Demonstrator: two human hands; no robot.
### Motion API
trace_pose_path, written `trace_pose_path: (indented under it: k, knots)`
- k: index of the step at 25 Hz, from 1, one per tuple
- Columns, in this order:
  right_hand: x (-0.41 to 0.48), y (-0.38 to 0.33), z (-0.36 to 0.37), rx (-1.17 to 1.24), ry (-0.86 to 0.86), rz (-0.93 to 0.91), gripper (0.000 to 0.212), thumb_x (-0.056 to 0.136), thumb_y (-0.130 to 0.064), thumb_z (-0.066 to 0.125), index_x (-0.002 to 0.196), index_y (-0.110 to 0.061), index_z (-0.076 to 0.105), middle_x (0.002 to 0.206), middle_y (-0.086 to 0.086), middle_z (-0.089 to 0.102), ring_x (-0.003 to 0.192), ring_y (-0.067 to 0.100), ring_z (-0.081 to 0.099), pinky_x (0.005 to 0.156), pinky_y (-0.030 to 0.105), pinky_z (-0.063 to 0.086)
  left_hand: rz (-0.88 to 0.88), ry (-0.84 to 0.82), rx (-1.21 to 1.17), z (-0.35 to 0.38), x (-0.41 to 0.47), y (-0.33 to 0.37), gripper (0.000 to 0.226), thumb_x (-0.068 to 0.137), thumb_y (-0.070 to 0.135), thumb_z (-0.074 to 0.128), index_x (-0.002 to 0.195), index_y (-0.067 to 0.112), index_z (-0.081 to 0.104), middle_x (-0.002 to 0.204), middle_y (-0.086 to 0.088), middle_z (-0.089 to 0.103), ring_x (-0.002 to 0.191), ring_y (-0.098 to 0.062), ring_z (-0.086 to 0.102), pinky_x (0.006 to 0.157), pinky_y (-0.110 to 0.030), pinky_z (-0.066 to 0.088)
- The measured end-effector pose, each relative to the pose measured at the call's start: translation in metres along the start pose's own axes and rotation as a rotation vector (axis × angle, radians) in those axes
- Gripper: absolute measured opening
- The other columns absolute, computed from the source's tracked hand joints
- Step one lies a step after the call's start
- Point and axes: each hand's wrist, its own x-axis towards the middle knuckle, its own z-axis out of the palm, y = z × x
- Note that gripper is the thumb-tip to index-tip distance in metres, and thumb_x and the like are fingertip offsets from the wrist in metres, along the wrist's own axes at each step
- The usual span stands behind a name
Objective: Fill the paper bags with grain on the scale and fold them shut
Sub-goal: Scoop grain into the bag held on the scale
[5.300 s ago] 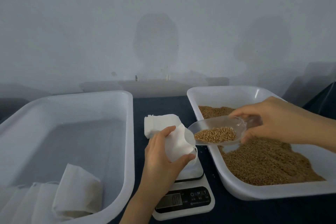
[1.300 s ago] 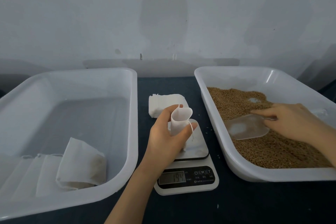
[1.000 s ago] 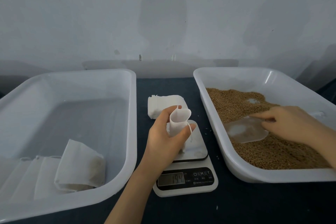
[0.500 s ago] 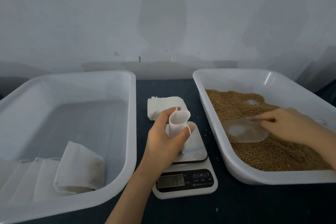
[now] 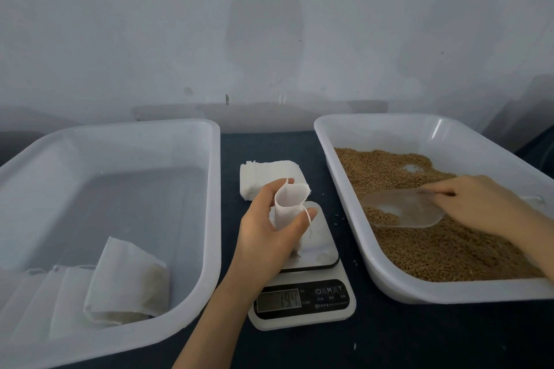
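Head camera, and we're between scoops now. A few seconds ago the scoop (image 5: 404,210) was up over the bag, loaded and tipping; now it's back down in the right tray (image 5: 389,293). Its front lip has dipped into the grain (image 5: 434,252), where a second ago it lay flat on top, and a small heap is just gathering inside the clear shell. The right hand (image 5: 476,204) grips the scoop at its back end, with the handle mostly hidden under the palm.

Over on the scale (image 5: 325,249), no change at all. The left hand (image 5: 266,237) still holds the paper bag (image 5: 289,204) upright on the weighing plate. The fingers (image 5: 301,219) are curled round its middle and the mouth is held open at the top. The display (image 5: 278,299) reads 194, same as a second ago, so nothing has gone in since that last pour.

My read is that this bag isn't up to weight yet and another measure is coming. The hand on the bag may be adding to that reading, so I'd not trust the number until it lets go. No folding yet.

Filled bags (image 5: 126,278) lie in the left tray (image 5: 209,219), and a stack of empty bags (image 5: 263,177) waits on the table (image 5: 389,338) just behind the scale.
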Motion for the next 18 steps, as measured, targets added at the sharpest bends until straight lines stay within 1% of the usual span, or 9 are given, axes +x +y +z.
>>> trace_pose_path:
  k: [2, 3, 5, 7, 11, 14, 16, 18]
  knots:
    - [0.0008, 0.0021, 0.0006, -0.002, 0.030, 0.001, 0.032, 0.095, -0.031, 0.044, 0.116, -0.049, 0.058, 0.077, -0.014, 0.068, 0.048, 0.006, 0.059, 0.047, 0.023, 0.044, -0.001, -0.004, -0.004, -0.0004, -0.0004, 0.0008, 0.041, 0.077, 0.046, 0.070, 0.105, 0.058, 0.042, 0.105, 0.031, 0.052, 0.098, -0.001, 0.056, 0.067, -0.006, 0.050]
    - [0.0014, 0.0031, 0.0006, 0.009, 0.041, 0.001, 0.032, 0.094, -0.031, 0.044, 0.115, -0.050, 0.059, 0.067, -0.014, 0.067, 0.042, 0.006, 0.056, 0.046, 0.024, 0.044, -0.003, -0.006, -0.005, -0.0002, -0.0005, 0.0014, 0.042, 0.077, 0.045, 0.070, 0.105, 0.058, 0.042, 0.105, 0.031, 0.051, 0.098, -0.001, 0.056, 0.067, -0.006, 0.049]
    - [0.0025, 0.0032, 0.0003, 0.057, 0.045, 0.004, 0.030, 0.094, -0.031, 0.045, 0.112, -0.049, 0.061, 0.057, -0.010, 0.066, 0.040, 0.009, 0.052, 0.049, 0.026, 0.048, -0.005, -0.007, -0.009, 0.0004, -0.0005, 0.0020, 0.042, 0.077, 0.044, 0.071, 0.104, 0.057, 0.042, 0.105, 0.030, 0.051, 0.097, -0.001, 0.056, 0.067, -0.004, 0.049]
    - [0.0031, 0.0029, 0.0010, 0.096, 0.050, 0.006, 0.028, 0.095, -0.030, 0.046, 0.111, -0.046, 0.063, 0.057, -0.009, 0.067, 0.042, 0.011, 0.051, 0.051, 0.029, 0.049, -0.005, -0.007, -0.007, 0.0007, -0.0005, 0.0027, 0.041, 0.077, 0.043, 0.071, 0.104, 0.056, 0.042, 0.105, 0.031, 0.051, 0.097, -0.001, 0.056, 0.067, -0.003, 0.048]
    - [0.0032, 0.0035, 0.0019, 0.157, 0.044, 0.000, 0.026, 0.094, -0.030, 0.047, 0.109, -0.041, 0.065, 0.068, -0.006, 0.070, 0.044, 0.014, 0.052, 0.053, 0.031, 0.050, 0.002, -0.015, -0.001, 0.0002, -0.0010, 0.0027, 0.043, 0.077, 0.044, 0.070, 0.106, 0.055, 0.041, 0.108, 0.030, 0.050, 0.099, -0.002, 0.055, 0.071, -0.007, 0.048]
    - [0.0029, 0.0036, 0.0012, 0.159, 0.067, 0.002, 0.025, 0.093, -0.030, 0.049, 0.109, -0.039, 0.065, 0.073, -0.008, 0.069, 0.049, 0.017, 0.059, 0.054, 0.034, 0.053, -0.003, -0.018, -0.001, 0.0004, -0.0005, 0.0028, 0.043, 0.077, 0.044, 0.070, 0.106, 0.056, 0.041, 0.107, 0.032, 0.050, 0.099, 0.000, 0.055, 0.069, -0.004, 0.047]
    - [0.0032, 0.0042, 0.0023, 0.158, 0.072, 0.010, 0.023, 0.092, -0.029, 0.052, 0.109, -0.034, 0.067, 0.073, -0.011, 0.067, 0.051, 0.015, 0.060, 0.049, 0.031, 0.050, -0.006, -0.023, 0.008, 0.0008, 0.0002, 0.0027, 0.043, 0.078, 0.044, 0.070, 0.107, 0.055, 0.040, 0.106, 0.034, 0.048, 0.099, 0.000, 0.054, 0.067, -0.003, 0.046]
    - [0.0035, 0.0047, 0.0037, 0.144, 0.082, 0.009, 0.021, 0.091, -0.028, 0.054, 0.107, -0.032, 0.068, 0.072, -0.014, 0.065, 0.046, 0.010, 0.057, 0.045, 0.024, 0.043, -0.006, -0.026, 0.009, 0.0011, 0.0006, 0.0018, 0.045, 0.078, 0.044, 0.070, 0.111, 0.052, 0.041, 0.105, 0.034, 0.048, 0.098, 0.000, 0.055, 0.066, -0.003, 0.047]
